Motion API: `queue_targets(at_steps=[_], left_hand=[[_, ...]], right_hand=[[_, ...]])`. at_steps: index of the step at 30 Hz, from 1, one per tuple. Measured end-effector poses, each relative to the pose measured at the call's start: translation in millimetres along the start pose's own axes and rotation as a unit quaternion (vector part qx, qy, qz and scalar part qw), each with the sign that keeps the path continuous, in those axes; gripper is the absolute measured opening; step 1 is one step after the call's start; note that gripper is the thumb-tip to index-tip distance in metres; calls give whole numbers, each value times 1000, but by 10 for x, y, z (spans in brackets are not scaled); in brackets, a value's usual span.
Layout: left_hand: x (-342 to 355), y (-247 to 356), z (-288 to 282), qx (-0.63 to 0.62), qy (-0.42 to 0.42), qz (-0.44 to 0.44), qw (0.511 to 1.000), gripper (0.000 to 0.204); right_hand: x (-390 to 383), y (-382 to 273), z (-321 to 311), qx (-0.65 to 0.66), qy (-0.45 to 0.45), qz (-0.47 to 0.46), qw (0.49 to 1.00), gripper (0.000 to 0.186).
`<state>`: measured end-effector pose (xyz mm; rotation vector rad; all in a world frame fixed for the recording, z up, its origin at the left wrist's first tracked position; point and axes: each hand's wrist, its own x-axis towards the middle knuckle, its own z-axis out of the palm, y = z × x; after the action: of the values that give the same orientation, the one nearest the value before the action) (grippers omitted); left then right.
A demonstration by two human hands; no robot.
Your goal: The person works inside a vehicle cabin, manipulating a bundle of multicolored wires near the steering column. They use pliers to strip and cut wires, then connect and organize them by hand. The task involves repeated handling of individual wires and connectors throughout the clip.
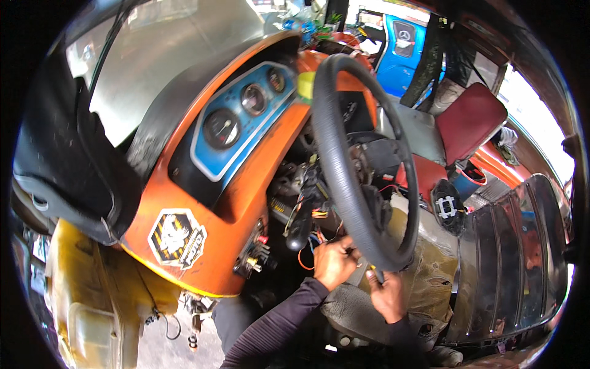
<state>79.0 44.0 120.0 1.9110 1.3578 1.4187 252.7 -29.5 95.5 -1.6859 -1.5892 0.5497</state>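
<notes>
Beneath the lower rim of a black steering wheel (pixel 337 150), my two hands are close together. My left hand (pixel 335 264) is closed, fingertips pinched near loose coloured wires (pixel 319 235) under the column; what it grips is too small to make out. My right hand (pixel 388 297) is just to the right, thumb raised and fingers curled, partly behind the wheel rim. A small yellow bit shows at its thumb tip, too little to name. A black column lever (pixel 300 229) sticks out left of the wires. The wheel's centre is uncovered, showing dark parts.
An orange dashboard (pixel 246 190) with a blue gauge panel (pixel 239 117) stands at the left; switches (pixel 253 258) sit on its lower edge. A round black cover (pixel 448 208) lies right of the wheel, near a black ribbed seat (pixel 513 258). A red-backed seat (pixel 472 123) is farther off.
</notes>
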Motion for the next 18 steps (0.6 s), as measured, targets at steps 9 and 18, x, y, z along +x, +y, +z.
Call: queue_targets(at_steps=[9, 18], left_hand=[[-102, -362, 152, 34, 10, 58, 998, 27], [-90, -801, 305, -114, -87, 25, 989, 23]], right_hand=[[-72, -3, 131, -150, 118, -47, 981, 26], [-166, 719, -98, 23, 68, 114, 991, 31]])
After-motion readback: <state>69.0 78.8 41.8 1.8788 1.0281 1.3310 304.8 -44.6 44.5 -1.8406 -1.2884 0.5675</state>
